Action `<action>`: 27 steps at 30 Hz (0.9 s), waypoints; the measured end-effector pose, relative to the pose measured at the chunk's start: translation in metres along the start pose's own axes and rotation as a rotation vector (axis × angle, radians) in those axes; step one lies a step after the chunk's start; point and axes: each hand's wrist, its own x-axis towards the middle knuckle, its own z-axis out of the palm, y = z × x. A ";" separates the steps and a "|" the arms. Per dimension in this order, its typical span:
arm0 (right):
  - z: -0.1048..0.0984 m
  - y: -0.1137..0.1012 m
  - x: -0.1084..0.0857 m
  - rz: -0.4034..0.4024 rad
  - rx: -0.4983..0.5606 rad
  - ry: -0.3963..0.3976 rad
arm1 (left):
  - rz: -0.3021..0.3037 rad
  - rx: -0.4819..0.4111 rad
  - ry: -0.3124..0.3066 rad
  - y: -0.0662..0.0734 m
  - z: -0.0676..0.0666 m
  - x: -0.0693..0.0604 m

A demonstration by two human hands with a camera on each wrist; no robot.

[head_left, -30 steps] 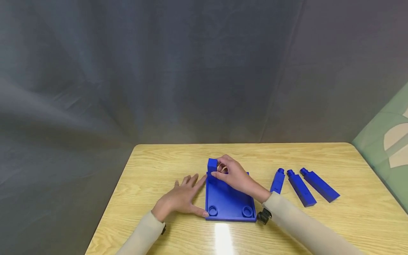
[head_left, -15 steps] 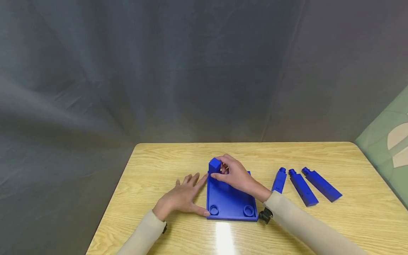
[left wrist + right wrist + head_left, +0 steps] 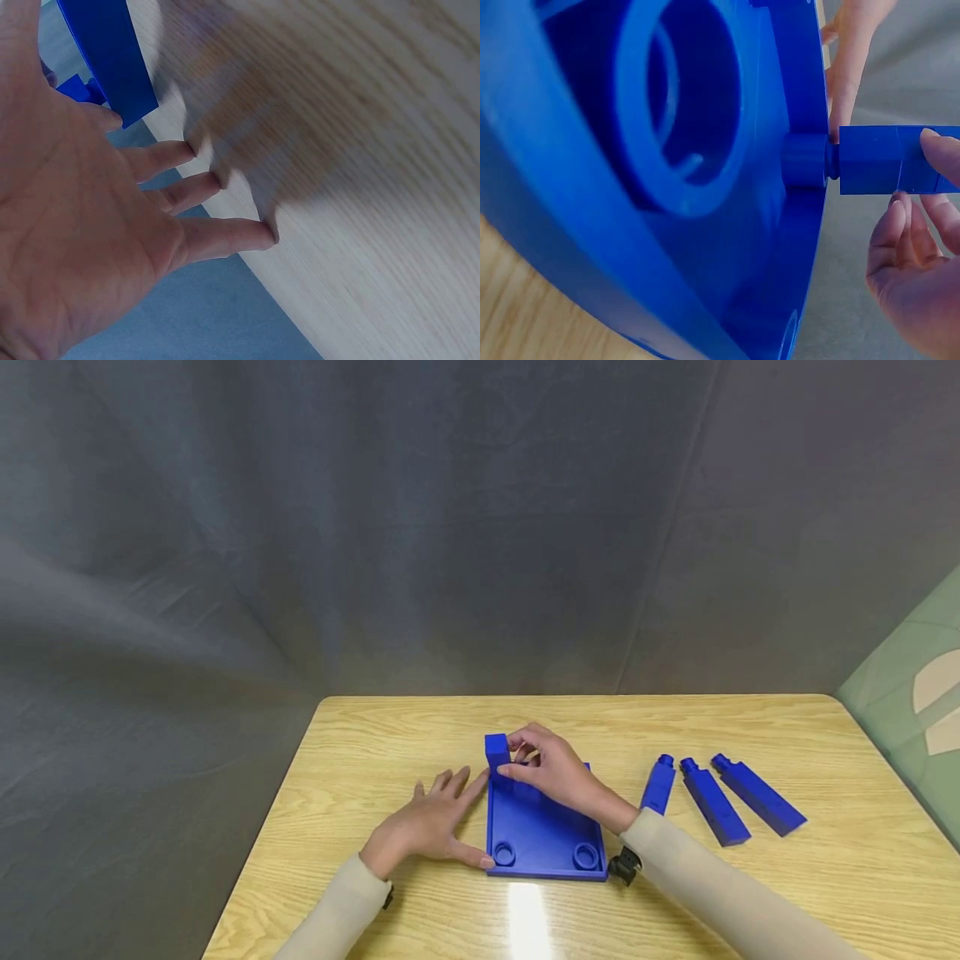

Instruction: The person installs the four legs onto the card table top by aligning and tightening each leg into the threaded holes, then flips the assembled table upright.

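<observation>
A square blue tray-like piece (image 3: pixel 536 839) with raised rings in its corners lies on the table. My right hand (image 3: pixel 558 772) pinches a blue square post (image 3: pixel 497 752) that stands upright at the piece's far left corner. In the right wrist view the post (image 3: pixel 870 160) has its narrow neck at a round socket (image 3: pixel 804 160), with fingers and thumb of my right hand (image 3: pixel 922 277) around its body. My left hand (image 3: pixel 427 827) is spread along the piece's left edge, thumb at the near corner; in the left wrist view the left hand (image 3: pixel 97 195) has several fingertips on the table.
Three more blue posts with threaded-looking necks, one of them (image 3: pixel 715 802) in the middle, lie to the right of the right forearm. The wooden table (image 3: pixel 360 735) ends at a grey curtain (image 3: pixel 480 527) behind it. A green patterned surface (image 3: pixel 911 677) stands at the right.
The post has turned about its upright axis in my right hand's fingers, its top shifting slightly right and then back left. My left hand keeps its place by the tray-like piece.
</observation>
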 end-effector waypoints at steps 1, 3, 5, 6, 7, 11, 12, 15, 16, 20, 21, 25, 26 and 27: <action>0.000 0.000 0.000 0.005 -0.003 0.002 | 0.001 0.000 0.001 0.000 0.000 0.000; 0.000 0.000 -0.001 0.024 -0.001 0.005 | 0.003 0.000 0.001 0.000 0.000 0.000; 0.001 0.001 -0.001 0.043 0.007 0.006 | 0.005 -0.001 0.002 0.000 0.000 0.000; 0.001 0.001 -0.002 0.054 0.013 0.007 | 0.006 -0.001 0.004 -0.001 0.000 0.000; 0.001 0.001 -0.003 0.062 0.018 0.007 | 0.006 0.001 0.005 -0.001 0.000 0.000; 0.002 0.000 -0.004 0.080 0.016 0.016 | 0.011 0.003 0.016 0.000 0.000 0.000; 0.002 0.000 -0.004 0.082 0.012 0.020 | 0.012 0.001 0.018 0.000 0.000 0.000; 0.004 0.000 -0.004 0.077 0.004 0.029 | 0.021 -0.008 0.029 0.000 0.000 -0.001; 0.004 0.000 -0.004 0.072 0.004 0.031 | 0.023 -0.008 0.029 0.001 0.000 -0.001; 0.005 0.002 -0.003 0.053 0.010 0.023 | 0.017 0.003 0.032 0.001 0.001 -0.002; 0.006 0.002 -0.003 0.050 0.010 0.018 | 0.008 0.012 0.030 0.001 0.001 -0.002; 0.006 0.003 -0.002 0.057 0.007 0.009 | -0.014 0.034 0.025 0.003 -0.001 -0.002; 0.006 0.003 -0.001 0.059 0.005 0.012 | -0.018 0.033 0.023 0.004 -0.002 -0.001; 0.005 0.004 -0.001 0.059 0.005 0.013 | -0.020 0.033 0.020 0.004 -0.003 -0.001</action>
